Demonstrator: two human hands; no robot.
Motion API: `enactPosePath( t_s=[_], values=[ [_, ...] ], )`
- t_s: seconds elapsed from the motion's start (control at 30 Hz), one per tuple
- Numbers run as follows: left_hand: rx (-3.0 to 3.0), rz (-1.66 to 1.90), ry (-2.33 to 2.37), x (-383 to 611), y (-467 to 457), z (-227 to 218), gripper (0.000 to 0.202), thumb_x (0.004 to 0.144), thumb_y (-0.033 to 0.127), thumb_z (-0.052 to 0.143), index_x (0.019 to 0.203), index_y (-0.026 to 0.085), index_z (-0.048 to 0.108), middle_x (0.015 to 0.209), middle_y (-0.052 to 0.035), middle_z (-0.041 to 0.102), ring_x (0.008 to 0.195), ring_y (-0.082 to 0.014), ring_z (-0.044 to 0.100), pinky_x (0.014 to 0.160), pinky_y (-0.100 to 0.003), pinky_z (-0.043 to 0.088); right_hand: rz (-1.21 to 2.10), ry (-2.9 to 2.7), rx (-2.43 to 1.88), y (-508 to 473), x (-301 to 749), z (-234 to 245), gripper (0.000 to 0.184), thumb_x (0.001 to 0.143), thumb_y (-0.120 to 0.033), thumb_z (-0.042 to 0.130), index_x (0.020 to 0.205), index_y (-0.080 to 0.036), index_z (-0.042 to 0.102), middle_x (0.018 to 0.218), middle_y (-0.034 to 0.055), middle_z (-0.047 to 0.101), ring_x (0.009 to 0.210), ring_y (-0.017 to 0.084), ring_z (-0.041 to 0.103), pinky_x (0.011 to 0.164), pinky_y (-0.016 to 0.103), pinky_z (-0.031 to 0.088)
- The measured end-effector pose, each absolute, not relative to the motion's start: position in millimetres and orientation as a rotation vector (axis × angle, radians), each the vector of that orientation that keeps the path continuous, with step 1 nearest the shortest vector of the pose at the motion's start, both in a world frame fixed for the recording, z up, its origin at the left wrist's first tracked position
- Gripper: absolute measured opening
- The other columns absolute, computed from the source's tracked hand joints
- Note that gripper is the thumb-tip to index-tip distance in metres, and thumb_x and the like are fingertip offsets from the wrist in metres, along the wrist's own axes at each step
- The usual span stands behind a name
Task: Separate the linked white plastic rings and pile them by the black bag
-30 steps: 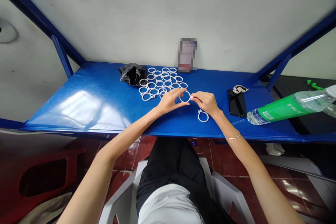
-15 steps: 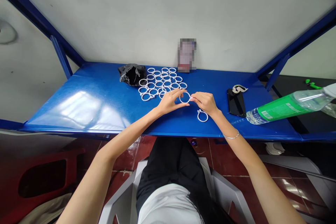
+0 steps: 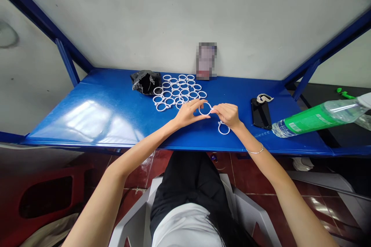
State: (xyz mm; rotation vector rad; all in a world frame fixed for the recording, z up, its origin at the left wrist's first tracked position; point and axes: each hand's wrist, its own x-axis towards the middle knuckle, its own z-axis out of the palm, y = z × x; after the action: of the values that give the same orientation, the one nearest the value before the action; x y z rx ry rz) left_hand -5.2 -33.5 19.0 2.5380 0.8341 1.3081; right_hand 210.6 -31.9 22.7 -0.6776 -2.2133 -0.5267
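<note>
My left hand (image 3: pixel 188 113) and my right hand (image 3: pixel 228 114) pinch one white plastic ring (image 3: pixel 205 109) between them, just above the blue table (image 3: pixel 110 112). The left fingers grip its left side, the right fingertips its right side at the small clasp. A second white ring (image 3: pixel 223 127) lies on the table right below my right hand. Beyond my hands lies a flat cluster of several white rings (image 3: pixel 178 90), spread side by side.
A crumpled black bag (image 3: pixel 145 81) sits left of the rings. A blurred upright card (image 3: pixel 206 61) leans on the wall. At right lie a black phone (image 3: pixel 261 113), a small white clip (image 3: pixel 264 97) and a green-labelled water bottle (image 3: pixel 319 117) on its side.
Both hands have shifted slightly toward me with the ring and the left fingers have closed a little more over it. Nothing else has moved.
</note>
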Motion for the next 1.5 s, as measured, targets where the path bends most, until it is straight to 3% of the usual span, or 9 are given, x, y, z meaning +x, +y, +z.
enactPosePath(
  t_s=[0.47, 0.73, 0.9, 1.1, 1.5],
  values=[
    [2.556, 1.336, 0.817, -4.7, -35.8, 18.8, 0.055, 0.084, 0.058, 0.059, 0.116, 0.014, 0.057, 0.083, -0.0048, 0.065, 0.065, -0.0112, 0.058, 0.059, -0.021, 0.047, -0.616, -2.127, -0.573, -36.4, 206.0, 27.8, 0.037, 0.099, -0.034, 0.046, 0.071, -0.015, 0.062, 0.054, 0.0006, 0.062, 0.048, 0.009, 0.054, 0.051, 0.025, 0.035],
    [2.546, 1.348, 0.82, -4.6, -35.1, 18.3, 0.055, 0.083, 0.058, 0.059, 0.116, 0.014, 0.057, 0.082, -0.0048, 0.065, 0.064, -0.0109, 0.058, 0.058, -0.021, 0.047, -0.541, -2.201, -0.71, -32.6, 210.1, 19.9, 0.044, 0.101, -0.04, 0.04, 0.072, -0.017, 0.065, 0.058, 0.0028, 0.065, 0.05, 0.011, 0.057, 0.052, 0.025, 0.038],
    [2.564, 1.315, 0.862, -7.3, -33.1, 20.8, 0.057, 0.083, 0.06, 0.059, 0.117, 0.014, 0.057, 0.083, -0.0057, 0.065, 0.067, -0.0119, 0.06, 0.061, -0.023, 0.049, -0.412, -2.195, -0.651, -34.5, 208.5, 27.5, 0.035, 0.098, -0.039, 0.046, 0.082, -0.015, 0.066, 0.061, 0.0037, 0.066, 0.052, 0.012, 0.059, 0.053, 0.026, 0.039],
    [2.648, 1.32, 0.871, -10.8, -31.2, 22.2, 0.054, 0.085, 0.055, 0.059, 0.119, 0.013, 0.056, 0.086, -0.0071, 0.066, 0.073, -0.0135, 0.064, 0.061, -0.022, 0.049, -0.37, -2.27, -0.703, -36.0, 207.8, 31.7, 0.018, 0.091, -0.027, 0.054, 0.087, -0.015, 0.067, 0.062, 0.0026, 0.067, 0.052, 0.013, 0.059, 0.051, 0.025, 0.041],
    [2.836, 1.304, 0.885, -10.2, -27.4, 20.4, 0.049, 0.088, 0.052, 0.057, 0.116, 0.012, 0.056, 0.085, -0.0078, 0.067, 0.072, -0.0151, 0.065, 0.058, -0.022, 0.047, -0.41, -2.291, -0.716, -30.6, 209.9, 26.6, 0.022, 0.094, -0.026, 0.055, 0.08, -0.017, 0.07, 0.068, 0.0042, 0.072, 0.057, 0.013, 0.063, 0.053, 0.026, 0.042]
  ],
)
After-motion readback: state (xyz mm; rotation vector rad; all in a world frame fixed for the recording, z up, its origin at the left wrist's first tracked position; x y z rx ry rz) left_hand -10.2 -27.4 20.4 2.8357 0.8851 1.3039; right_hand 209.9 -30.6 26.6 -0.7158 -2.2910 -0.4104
